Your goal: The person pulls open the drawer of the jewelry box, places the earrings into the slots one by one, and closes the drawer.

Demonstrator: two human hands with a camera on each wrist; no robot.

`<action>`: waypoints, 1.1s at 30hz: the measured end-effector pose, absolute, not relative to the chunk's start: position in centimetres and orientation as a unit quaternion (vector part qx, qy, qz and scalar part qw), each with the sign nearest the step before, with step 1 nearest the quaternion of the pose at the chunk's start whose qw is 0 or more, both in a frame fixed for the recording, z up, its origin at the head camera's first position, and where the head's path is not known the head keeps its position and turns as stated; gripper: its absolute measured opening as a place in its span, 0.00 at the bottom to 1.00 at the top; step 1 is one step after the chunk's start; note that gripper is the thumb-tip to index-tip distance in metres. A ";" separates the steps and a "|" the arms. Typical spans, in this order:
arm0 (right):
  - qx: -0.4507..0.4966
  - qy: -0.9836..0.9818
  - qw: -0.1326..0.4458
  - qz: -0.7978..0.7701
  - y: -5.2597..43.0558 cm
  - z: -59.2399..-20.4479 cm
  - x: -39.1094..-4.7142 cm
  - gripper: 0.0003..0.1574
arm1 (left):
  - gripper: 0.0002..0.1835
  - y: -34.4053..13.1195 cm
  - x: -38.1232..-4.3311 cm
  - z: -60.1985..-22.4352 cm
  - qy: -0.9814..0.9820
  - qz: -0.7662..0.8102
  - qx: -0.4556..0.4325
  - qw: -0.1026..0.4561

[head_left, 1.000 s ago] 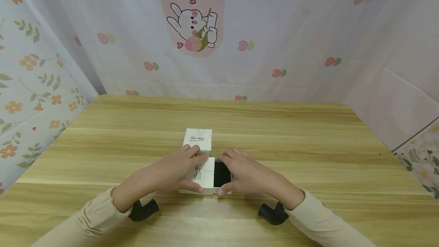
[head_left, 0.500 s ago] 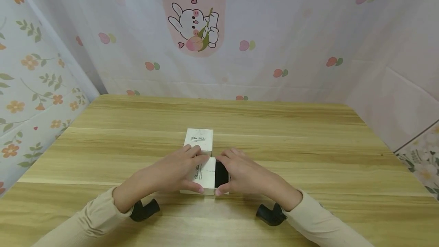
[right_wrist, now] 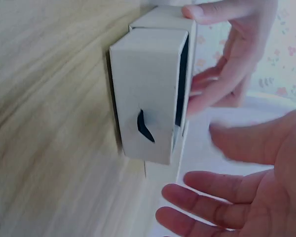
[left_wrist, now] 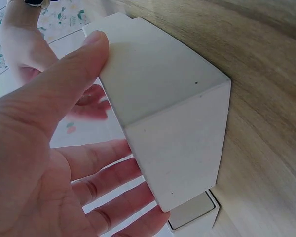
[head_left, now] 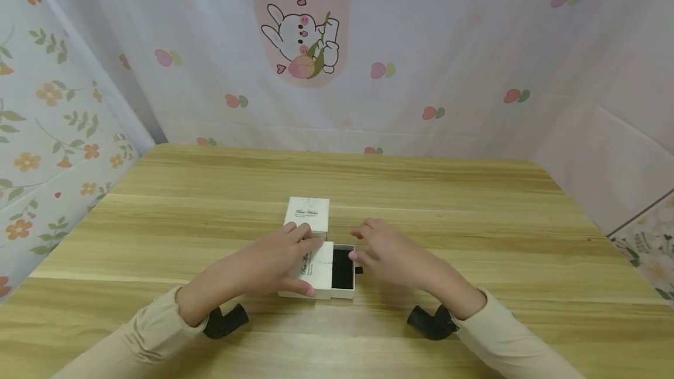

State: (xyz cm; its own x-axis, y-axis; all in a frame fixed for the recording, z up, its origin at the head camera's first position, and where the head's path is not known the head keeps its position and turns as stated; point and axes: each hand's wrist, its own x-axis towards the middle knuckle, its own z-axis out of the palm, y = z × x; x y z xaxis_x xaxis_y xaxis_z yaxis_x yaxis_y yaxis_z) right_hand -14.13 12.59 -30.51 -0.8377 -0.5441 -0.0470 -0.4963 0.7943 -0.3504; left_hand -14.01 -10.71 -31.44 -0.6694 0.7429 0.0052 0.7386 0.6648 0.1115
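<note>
A white slide-out gift box (head_left: 318, 276) with dark script on top lies on the table. Its inner drawer (head_left: 343, 293), lined in black, sticks out partway on the right. My left hand (head_left: 255, 265) holds the sleeve, thumb on the near side and fingers over the far part. The left wrist view shows the thumb (left_wrist: 96, 42) against the sleeve's edge. Just right of the drawer, my right hand (head_left: 397, 256) hovers with fingers loosely spread, holding nothing. In the right wrist view a black ribbon tab (right_wrist: 145, 127) pokes out of the drawer's end.
A second white box (head_left: 308, 215) with similar script stands directly behind the first. The wooden table (head_left: 474, 209) spreads around both. A patterned curtain (head_left: 395, 34) hangs along the back. Black curved pieces (head_left: 226, 321) sit at the wrists.
The drawer slid a little further into the sleeve under my right hand. That hand then let go and moved off to the right, uncovering the tab. My left hand stayed on the sleeve.
</note>
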 end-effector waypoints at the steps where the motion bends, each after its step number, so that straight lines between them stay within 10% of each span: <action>1: -0.275 0.945 0.065 -0.162 12.7 -30.5 -14.1 0.24 | 0.43 -10.7 -14.0 -31.4 0.913 0.052 0.405 0.022; 10: -0.284 0.945 0.078 -0.141 13.3 -30.7 -13.8 0.08 | 0.43 -10.6 -14.0 -31.4 0.913 0.052 0.404 0.026; 33: -0.303 0.942 0.059 -0.134 12.5 -32.4 -13.6 0.11 | 0.43 -10.5 -14.0 -31.3 0.914 0.056 0.402 0.028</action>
State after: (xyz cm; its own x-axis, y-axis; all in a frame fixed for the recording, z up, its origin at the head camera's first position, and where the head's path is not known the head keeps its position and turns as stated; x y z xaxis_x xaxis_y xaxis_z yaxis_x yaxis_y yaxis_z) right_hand -13.56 12.46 -32.42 -0.8090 -0.5871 -0.0302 -0.5552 0.7799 -0.2889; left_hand -13.99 -10.55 -31.25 -0.6759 0.7370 -0.0061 0.7307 0.6712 0.1247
